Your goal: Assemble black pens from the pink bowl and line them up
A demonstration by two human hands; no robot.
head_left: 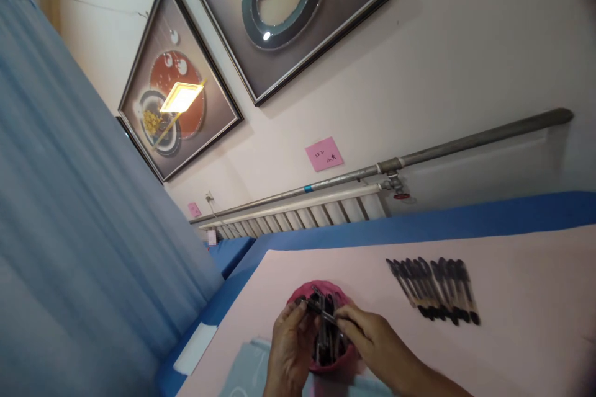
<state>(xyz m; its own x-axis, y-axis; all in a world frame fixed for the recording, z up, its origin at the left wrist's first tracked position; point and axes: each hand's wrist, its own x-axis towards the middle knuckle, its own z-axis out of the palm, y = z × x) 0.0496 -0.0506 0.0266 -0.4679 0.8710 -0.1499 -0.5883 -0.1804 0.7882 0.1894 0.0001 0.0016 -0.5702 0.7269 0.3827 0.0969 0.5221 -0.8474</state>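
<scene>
Between my two hands is a slim pen (322, 312), dark at its left end and paler along the barrel. My left hand (292, 344) is closed on the dark end, and my right hand (370, 335) pinches the other end. Right below the pen sits a round pink-red basket (321, 286) holding several more dark and clear pens (326, 344). To the right, several pens (435, 291) with black ends lie side by side in a slanted row. Fine detail at my fingertips is blurred.
A pink sheet (526, 285) covers the blue table (465, 217). Light-blue plastic packaging (246, 366) lies near me, with a white paper (195, 347) at the left edge. A blue curtain (84, 211) hangs left. Behind are a radiator (326, 212) and a pipe (475, 138).
</scene>
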